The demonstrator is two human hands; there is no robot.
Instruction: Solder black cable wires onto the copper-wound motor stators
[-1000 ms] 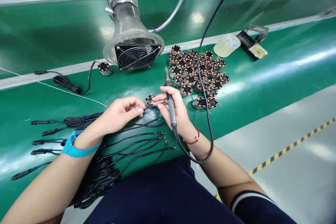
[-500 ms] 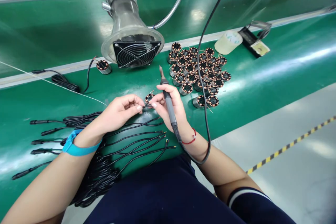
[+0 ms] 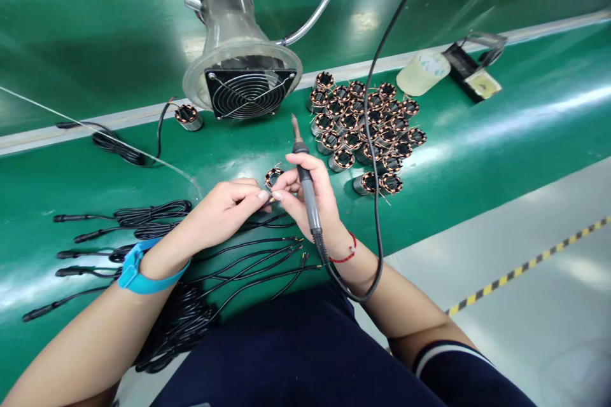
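- Left hand [image 3: 224,206]: narrow pinch on thin black wire end [image 3: 270,199], just below copper-wound stator ring [image 3: 273,177]
- Right hand [image 3: 305,194]: wrapped around black-and-grey soldering iron [image 3: 310,210], tip at 12 o'clock
- Cluster of copper-wound steel stators [image 3: 363,127]: 1 o'clock

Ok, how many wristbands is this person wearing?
2. A blue band sits on the left wrist, and a thin red cord sits on the right wrist. No others show on either arm.
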